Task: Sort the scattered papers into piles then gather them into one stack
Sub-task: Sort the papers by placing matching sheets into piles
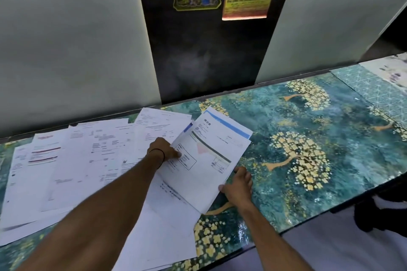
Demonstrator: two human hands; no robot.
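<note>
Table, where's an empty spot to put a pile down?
The big bare patch is on the right: from the right hand and the blue-striped sheet out to the table edge and back to the wall. The left half is crowded with scattered papers.

We record white printed sheets [66, 160], overlapping and flat, fanned across the left half of the table [286, 121]. A small pile [204, 174] of forms, one blue-banded, lies angled at their right end, overlapping them.
</note>
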